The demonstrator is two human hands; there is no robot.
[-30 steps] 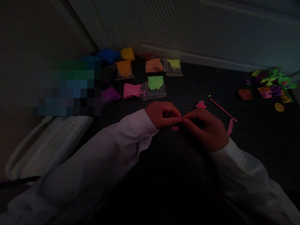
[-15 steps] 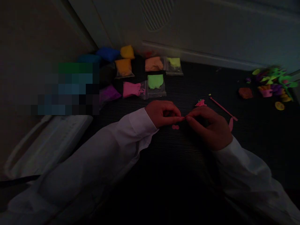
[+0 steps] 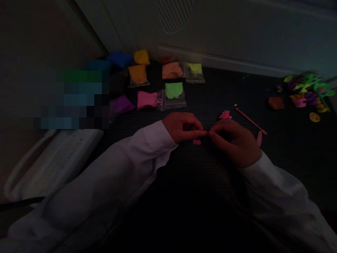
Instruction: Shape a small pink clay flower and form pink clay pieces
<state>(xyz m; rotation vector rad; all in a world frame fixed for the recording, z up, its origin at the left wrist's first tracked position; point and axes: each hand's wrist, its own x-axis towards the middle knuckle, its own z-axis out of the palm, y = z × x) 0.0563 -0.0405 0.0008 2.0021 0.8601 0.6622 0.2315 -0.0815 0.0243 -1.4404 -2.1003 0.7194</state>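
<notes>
The scene is dim. My left hand and my right hand meet fingertip to fingertip over a dark table. Both are closed in a pinch on a tiny pink bit of clay between them. A small pink clay piece lies on the table just below the fingertips. A pink clay scrap sits beyond my right hand. A thin pink tool lies to its right, beside a flat pink strip.
Several bags of coloured clay lie at the back left, pink, orange, purple and blue among them. A colourful clay model and a brown lump stand at the far right. A white telephone rests at the left.
Both hands stay joined at the fingertips. My right hand has turned a little, wrist moving right. The view has drifted slightly.
</notes>
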